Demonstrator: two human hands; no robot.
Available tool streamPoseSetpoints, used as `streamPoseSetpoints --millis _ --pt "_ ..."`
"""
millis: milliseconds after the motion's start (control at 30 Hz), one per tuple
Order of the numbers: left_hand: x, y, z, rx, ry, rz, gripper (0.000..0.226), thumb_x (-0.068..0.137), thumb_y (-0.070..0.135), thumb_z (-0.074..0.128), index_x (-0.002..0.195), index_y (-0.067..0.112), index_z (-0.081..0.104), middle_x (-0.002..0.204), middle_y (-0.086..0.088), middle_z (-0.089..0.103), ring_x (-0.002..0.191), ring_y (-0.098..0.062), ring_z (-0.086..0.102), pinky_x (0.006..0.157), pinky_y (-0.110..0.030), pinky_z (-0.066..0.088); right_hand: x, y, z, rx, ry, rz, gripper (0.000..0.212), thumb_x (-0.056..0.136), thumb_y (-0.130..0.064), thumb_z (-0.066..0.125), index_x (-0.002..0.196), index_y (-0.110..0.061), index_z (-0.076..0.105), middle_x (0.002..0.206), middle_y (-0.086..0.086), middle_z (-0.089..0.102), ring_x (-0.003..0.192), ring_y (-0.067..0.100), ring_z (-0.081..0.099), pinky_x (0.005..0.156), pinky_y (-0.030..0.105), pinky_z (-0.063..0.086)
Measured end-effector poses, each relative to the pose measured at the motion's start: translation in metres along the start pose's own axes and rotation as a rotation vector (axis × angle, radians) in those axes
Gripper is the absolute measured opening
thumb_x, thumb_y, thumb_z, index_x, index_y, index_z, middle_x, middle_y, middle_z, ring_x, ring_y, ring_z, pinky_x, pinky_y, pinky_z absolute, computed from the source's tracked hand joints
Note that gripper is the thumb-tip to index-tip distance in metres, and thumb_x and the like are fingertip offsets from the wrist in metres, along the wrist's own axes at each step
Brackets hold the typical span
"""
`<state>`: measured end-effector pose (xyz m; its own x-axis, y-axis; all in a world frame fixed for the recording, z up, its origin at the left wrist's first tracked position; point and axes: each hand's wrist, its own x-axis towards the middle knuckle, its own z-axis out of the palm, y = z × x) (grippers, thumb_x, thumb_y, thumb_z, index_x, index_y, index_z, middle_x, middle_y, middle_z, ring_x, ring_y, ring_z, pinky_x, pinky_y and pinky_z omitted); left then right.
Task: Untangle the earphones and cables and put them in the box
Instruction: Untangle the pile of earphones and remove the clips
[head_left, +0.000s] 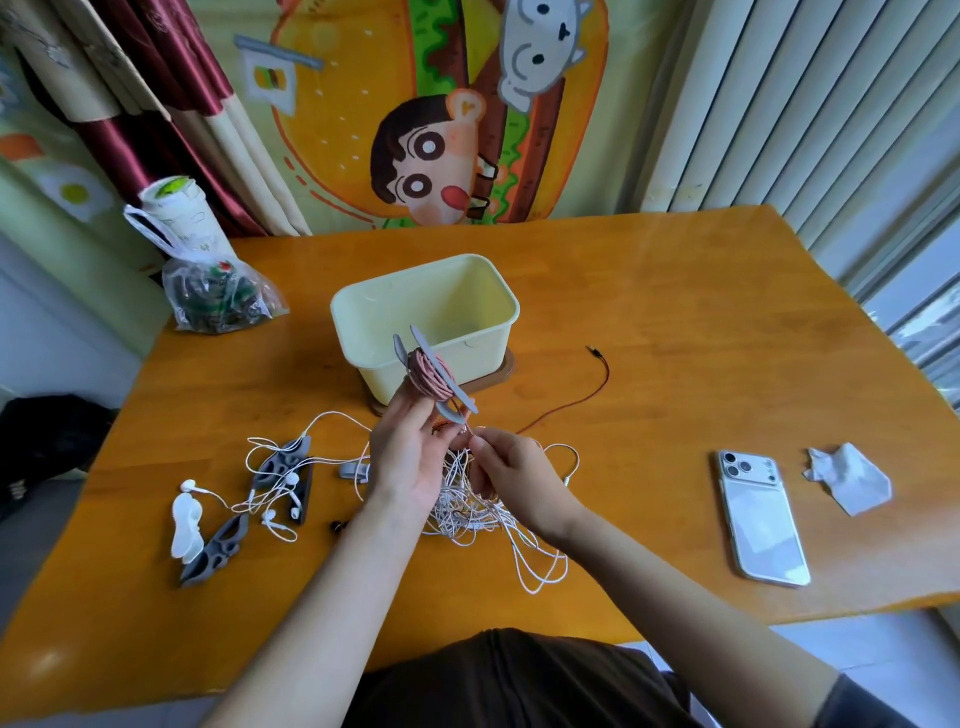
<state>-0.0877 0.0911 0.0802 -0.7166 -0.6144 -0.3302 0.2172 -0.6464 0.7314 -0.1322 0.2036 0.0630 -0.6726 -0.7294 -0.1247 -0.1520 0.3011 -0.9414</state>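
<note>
My left hand (408, 452) holds up a grey winder with pink cable (430, 378) coiled round it, in front of the pale yellow box (363, 312). My right hand (511, 470) pinches the cable's loose end just below the winder. Under both hands lies a tangle of white cables (488, 519). White earphones (270, 493) trail over grey winders (283, 467) to the left. A thin dark red cable (571, 402) with a plug runs off to the right of the box.
A white phone (761, 519) and a crumpled tissue (847, 478) lie on the right of the wooden table (649, 312). A plastic bag with a cup (208, 275) stands at the back left. A white winder (184, 525) lies at the far left.
</note>
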Motion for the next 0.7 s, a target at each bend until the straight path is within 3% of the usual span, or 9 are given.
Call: streamPoseSetpoints --millis 100,200,300,367,433,533,600,700 --pt "0.004 0.001 -0.003 0.075 0.091 0.090 0.030 0.094 -0.002 0.049 0.120 0.010 0.060 0.119 -0.011 0.064 0.108 -0.025 0.060 0.083 -0.036 0.053 -0.004 0.003 0.000 -0.075 -0.020 -0.005 0.026 0.101 -0.019 0.038 0.094 -0.016 0.063 0.055 -0.008 0.055 0.053 0.009 0.049 0.058 0.024 0.041" --pt "0.010 0.003 -0.014 0.252 0.145 0.198 0.031 0.091 0.002 0.058 0.119 0.014 0.064 0.112 -0.003 0.069 0.101 -0.019 0.064 0.083 -0.034 0.052 -0.011 0.003 0.001 -0.156 -0.060 -0.036 0.025 0.101 -0.019 0.038 0.096 -0.017 0.063 0.058 -0.008 0.056 0.051 0.007 0.047 0.052 0.014 0.037" --pt "0.015 -0.002 -0.029 0.748 0.113 0.502 0.028 0.088 0.002 0.062 0.108 0.019 0.070 0.103 -0.002 0.069 0.098 -0.019 0.063 0.081 -0.025 0.050 -0.013 -0.001 -0.002 -0.193 -0.054 -0.076 0.025 0.101 -0.018 0.038 0.098 -0.016 0.063 0.056 -0.009 0.053 0.049 0.004 0.047 0.054 0.014 0.037" --pt "0.016 -0.008 -0.036 1.080 0.047 0.705 0.026 0.084 -0.004 0.064 0.107 0.007 0.072 0.100 -0.004 0.064 0.097 -0.023 0.063 0.080 -0.015 0.046 -0.012 -0.007 -0.007 -0.291 -0.061 -0.117 0.025 0.100 -0.020 0.041 0.099 -0.016 0.066 0.058 -0.010 0.054 0.050 0.003 0.049 0.054 0.014 0.036" --pt "0.015 -0.013 -0.040 1.249 -0.061 0.796 0.029 0.080 -0.009 0.066 0.108 0.000 0.070 0.099 -0.007 0.064 0.099 -0.022 0.060 0.082 -0.003 0.040 -0.010 -0.011 -0.013 -0.384 -0.080 -0.150 0.025 0.099 -0.023 0.044 0.084 -0.023 0.065 0.059 -0.011 0.057 0.049 0.002 0.049 0.054 0.017 0.034" --pt "0.011 -0.013 -0.043 1.311 -0.203 0.813 0.032 0.077 -0.013 0.067 0.107 -0.002 0.070 0.097 -0.009 0.064 0.101 -0.012 0.056 0.085 0.002 0.038 -0.006 -0.016 -0.027 -0.461 -0.053 -0.150 0.035 0.096 -0.028 0.048 0.062 -0.029 0.054 0.057 -0.005 0.060 0.049 0.008 0.050 0.053 0.027 0.038" --pt "0.011 -0.010 -0.043 1.287 -0.260 0.778 0.031 0.076 -0.013 0.068 0.104 -0.002 0.071 0.098 -0.004 0.062 0.101 0.000 0.052 0.087 0.002 0.037 -0.003 -0.015 -0.036 -0.457 -0.020 -0.141 0.030 0.094 -0.028 0.052 0.070 -0.017 0.065 0.059 0.000 0.062 0.054 0.016 0.054 0.058 0.035 0.042" --pt "0.010 -0.005 -0.040 1.269 -0.343 0.668 0.029 0.078 -0.010 0.068 0.105 0.000 0.071 0.099 -0.002 0.062 0.105 0.005 0.050 0.090 0.001 0.034 0.003 -0.012 -0.046 -0.444 0.035 -0.145 0.023 0.091 -0.029 0.059 0.079 -0.013 0.070 0.065 0.004 0.064 0.063 0.021 0.057 0.061 0.035 0.042"
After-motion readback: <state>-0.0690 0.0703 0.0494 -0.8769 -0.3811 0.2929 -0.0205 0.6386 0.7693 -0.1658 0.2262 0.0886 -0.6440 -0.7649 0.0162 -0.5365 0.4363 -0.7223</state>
